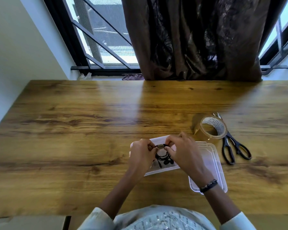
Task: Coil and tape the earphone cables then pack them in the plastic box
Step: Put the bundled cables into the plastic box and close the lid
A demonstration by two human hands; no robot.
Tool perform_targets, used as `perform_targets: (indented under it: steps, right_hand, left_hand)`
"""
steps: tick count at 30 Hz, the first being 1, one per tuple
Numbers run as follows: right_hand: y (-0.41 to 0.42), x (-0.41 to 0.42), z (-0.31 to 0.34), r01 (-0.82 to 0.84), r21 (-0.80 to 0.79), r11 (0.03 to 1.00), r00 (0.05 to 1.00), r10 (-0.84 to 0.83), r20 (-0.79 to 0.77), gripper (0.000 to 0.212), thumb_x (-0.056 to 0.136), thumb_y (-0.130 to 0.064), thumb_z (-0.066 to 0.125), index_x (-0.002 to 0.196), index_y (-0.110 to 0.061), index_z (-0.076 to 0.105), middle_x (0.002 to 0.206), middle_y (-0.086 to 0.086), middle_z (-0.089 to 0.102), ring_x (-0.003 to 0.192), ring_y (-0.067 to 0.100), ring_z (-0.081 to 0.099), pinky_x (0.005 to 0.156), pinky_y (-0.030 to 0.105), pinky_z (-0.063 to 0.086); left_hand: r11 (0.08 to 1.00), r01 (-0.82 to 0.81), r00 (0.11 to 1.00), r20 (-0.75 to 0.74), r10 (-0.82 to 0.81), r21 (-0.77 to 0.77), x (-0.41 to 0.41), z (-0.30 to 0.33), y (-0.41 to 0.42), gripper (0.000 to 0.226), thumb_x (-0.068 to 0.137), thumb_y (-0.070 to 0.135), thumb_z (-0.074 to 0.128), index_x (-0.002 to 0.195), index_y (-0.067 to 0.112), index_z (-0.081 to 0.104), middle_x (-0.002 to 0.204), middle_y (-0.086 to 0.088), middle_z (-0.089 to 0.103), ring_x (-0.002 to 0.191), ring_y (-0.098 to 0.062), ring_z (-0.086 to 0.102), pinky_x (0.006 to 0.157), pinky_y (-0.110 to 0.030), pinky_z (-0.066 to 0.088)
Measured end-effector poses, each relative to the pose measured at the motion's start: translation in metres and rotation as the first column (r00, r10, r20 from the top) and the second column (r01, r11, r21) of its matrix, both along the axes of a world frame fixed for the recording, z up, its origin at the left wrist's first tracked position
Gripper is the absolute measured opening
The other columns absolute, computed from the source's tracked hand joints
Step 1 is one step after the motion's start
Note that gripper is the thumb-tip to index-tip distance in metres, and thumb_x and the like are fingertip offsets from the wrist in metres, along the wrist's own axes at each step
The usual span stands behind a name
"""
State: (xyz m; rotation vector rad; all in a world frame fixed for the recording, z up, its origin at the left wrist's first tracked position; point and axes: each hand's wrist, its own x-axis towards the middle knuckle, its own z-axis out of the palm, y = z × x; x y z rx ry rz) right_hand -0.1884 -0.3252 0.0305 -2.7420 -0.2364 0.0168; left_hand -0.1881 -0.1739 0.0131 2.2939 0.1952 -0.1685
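Table (73,130) has plenty of open room left and ahead; tape roll (209,128) and scissors (234,150) crowd your right. Plastic box (163,168) sits open under your hands, lid (218,165) just beside it. Earphone coil (163,156) hangs over the box: light, floppy, springy. Left hand (141,153) and right hand (181,150) both pinch it at the taped band (160,145); hold there.

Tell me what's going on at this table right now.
A person holds a coiled black earphone cable between both hands, left hand and right hand, over an open clear plastic box. The fingers of both hands pinch a strip of brown tape wrapped round the top of the coil. The box lid lies to the right, with a roll of brown tape and black scissors beyond it on the wooden table.
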Motion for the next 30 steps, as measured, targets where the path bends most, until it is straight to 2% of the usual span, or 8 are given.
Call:
perform_targets:
  steps: [4,9,13,15,19,22,26,30]
  right_hand:
    - [0.001,0.004,-0.002,-0.004,-0.072,0.997,0.998,0.009,0.068,0.019,0.084,-0.032,0.071,0.100,-0.022,0.068,0.083,-0.006,0.045,0.078,0.009,0.038,0.077,0.024,0.034]
    - [0.008,0.002,-0.003,0.034,-0.179,0.983,0.993,-0.013,0.115,0.014,0.069,-0.020,0.084,0.075,-0.020,0.071,0.066,-0.003,0.059,0.068,0.014,0.051,0.066,0.028,0.046]
    - [0.009,-0.001,-0.011,-0.019,-0.232,0.973,0.993,0.045,0.106,0.005,0.081,-0.016,0.070,0.082,-0.021,0.071,0.077,-0.002,0.068,0.083,0.017,0.054,0.076,0.030,0.045]
    - [0.007,-0.001,-0.010,-0.025,-0.208,0.978,0.994,0.046,0.098,0.008,0.081,-0.016,0.069,0.087,-0.020,0.072,0.081,-0.002,0.070,0.086,0.018,0.055,0.077,0.031,0.044]
    - [0.004,-0.003,-0.008,0.003,-0.171,0.985,0.996,0.012,0.084,0.013,0.081,-0.011,0.070,0.088,-0.019,0.075,0.076,0.003,0.067,0.082,0.019,0.056,0.074,0.031,0.043]
    - [0.005,-0.005,-0.011,-0.015,-0.148,0.989,0.996,0.027,0.081,0.014,0.084,-0.011,0.067,0.087,-0.019,0.077,0.076,0.004,0.062,0.073,0.015,0.045,0.071,0.029,0.043]
    - [0.005,-0.007,-0.014,-0.021,-0.101,0.995,0.998,0.027,0.052,0.013,0.088,-0.015,0.064,0.090,-0.019,0.076,0.078,0.001,0.059,0.075,0.010,0.034,0.070,0.024,0.038]
    - [-0.001,-0.015,-0.004,-0.010,0.115,0.993,0.988,-0.007,0.152,0.013,0.086,-0.014,0.070,0.098,-0.016,0.073,0.087,-0.002,0.073,0.078,0.003,0.044,0.064,0.017,0.031]
  left_hand:
    - [0.968,0.045,0.995,0.078,-0.067,0.247,0.000,0.001,-0.006,0.014,0.086,0.032,0.069,0.091,0.020,0.073,0.085,0.002,0.073,0.075,-0.014,0.067,0.068,-0.033,0.057]
    - [0.905,0.100,0.980,0.118,-0.162,0.414,-0.002,0.001,-0.009,0.019,0.093,0.031,0.056,0.090,0.023,0.073,0.086,0.005,0.073,0.075,-0.013,0.065,0.069,-0.031,0.053]
    - [0.911,0.141,0.976,0.099,-0.194,0.388,-0.007,0.000,-0.006,0.022,0.093,0.018,0.052,0.084,0.019,0.071,0.081,0.003,0.070,0.071,-0.015,0.062,0.063,-0.032,0.053]
    - [0.919,0.130,0.969,0.146,-0.197,0.371,-0.010,0.002,-0.003,0.020,0.091,0.012,0.053,0.081,0.016,0.070,0.077,0.001,0.070,0.068,-0.017,0.063,0.061,-0.033,0.053]
    - [0.940,0.100,0.961,0.213,-0.177,0.327,-0.016,0.002,0.005,0.016,0.088,0.008,0.059,0.095,0.011,0.073,0.089,-0.005,0.074,0.077,-0.020,0.069,0.064,-0.036,0.058]
    - [0.931,0.138,0.962,0.177,-0.207,0.338,-0.019,-0.001,0.006,0.018,0.089,0.010,0.058,0.099,0.013,0.072,0.091,-0.005,0.074,0.078,-0.019,0.069,0.064,-0.036,0.058]
    - [0.930,0.154,0.960,0.174,-0.221,0.333,-0.016,-0.002,0.006,0.020,0.088,0.008,0.058,0.102,0.012,0.072,0.094,-0.006,0.075,0.081,-0.021,0.069,0.064,-0.038,0.058]
    - [0.952,0.160,0.925,0.297,-0.236,0.261,-0.020,-0.001,0.007,0.021,0.090,0.009,0.060,0.109,0.011,0.069,0.100,-0.008,0.074,0.084,-0.021,0.070,0.067,-0.034,0.059]
